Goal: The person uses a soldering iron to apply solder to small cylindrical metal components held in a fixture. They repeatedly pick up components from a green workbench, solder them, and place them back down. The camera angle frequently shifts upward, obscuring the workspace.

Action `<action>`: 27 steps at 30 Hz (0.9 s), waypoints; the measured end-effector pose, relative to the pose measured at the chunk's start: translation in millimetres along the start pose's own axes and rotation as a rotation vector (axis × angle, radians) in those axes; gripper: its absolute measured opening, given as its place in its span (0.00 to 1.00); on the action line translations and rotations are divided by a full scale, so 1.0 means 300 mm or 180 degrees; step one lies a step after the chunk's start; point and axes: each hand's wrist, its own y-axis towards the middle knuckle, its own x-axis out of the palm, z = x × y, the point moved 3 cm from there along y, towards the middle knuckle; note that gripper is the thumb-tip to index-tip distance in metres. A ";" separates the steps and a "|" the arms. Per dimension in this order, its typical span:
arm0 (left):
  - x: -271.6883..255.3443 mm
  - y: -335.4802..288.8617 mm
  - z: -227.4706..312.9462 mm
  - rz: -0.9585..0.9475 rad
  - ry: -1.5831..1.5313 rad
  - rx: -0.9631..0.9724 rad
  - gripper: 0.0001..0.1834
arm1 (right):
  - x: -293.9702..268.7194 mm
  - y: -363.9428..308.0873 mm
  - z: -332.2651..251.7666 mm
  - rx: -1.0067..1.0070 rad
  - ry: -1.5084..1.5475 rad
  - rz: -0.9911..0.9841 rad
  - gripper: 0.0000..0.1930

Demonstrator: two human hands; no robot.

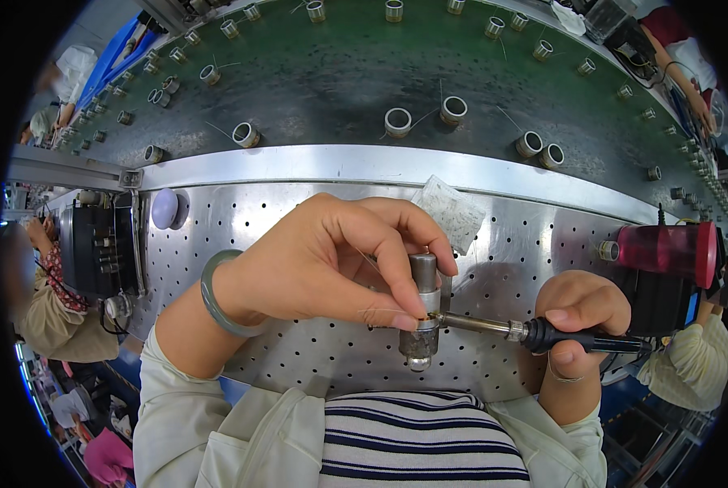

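Note:
A steel cylindrical post (423,272) stands over the perforated metal plate, with a wider metal sleeve below it and a rounded tip at the bottom. My left hand (339,260), with a green bangle at the wrist, reaches across and pinches a thin wire (380,311) against the sleeve's side. In my right hand (582,313) is a soldering iron (534,332) with a black handle. Its metal shaft (478,323) points left, and the tip meets the sleeve right beside my left fingertips. The exact contact spot is partly hidden by those fingers.
Beyond the perforated plate (217,211) runs a green conveyor belt (323,89) carrying several small metal rings (398,122) with wires. A crumpled cloth-like sheet (449,215), a purple egg-shaped object (165,209), a red container (664,252) and a black device (95,248) lie around. Other people sit at both sides.

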 end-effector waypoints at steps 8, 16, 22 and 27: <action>0.004 0.004 0.019 -0.0071 -0.0227 -0.0308 0.17 | -0.004 0.006 -0.009 -0.0115 -0.0329 -0.0163 0.13; 0.016 0.015 0.023 0.0001 -0.0517 -0.0574 0.31 | -0.006 0.011 -0.013 -0.0110 -0.0371 -0.0298 0.13; 0.027 0.015 0.029 0.0039 -0.0564 -0.0630 0.35 | 0.000 0.011 -0.016 -0.0112 -0.0458 -0.0288 0.13; 0.029 0.017 0.027 0.0116 -0.0602 -0.0760 0.38 | -0.001 0.016 -0.023 -0.0131 -0.0413 -0.0163 0.12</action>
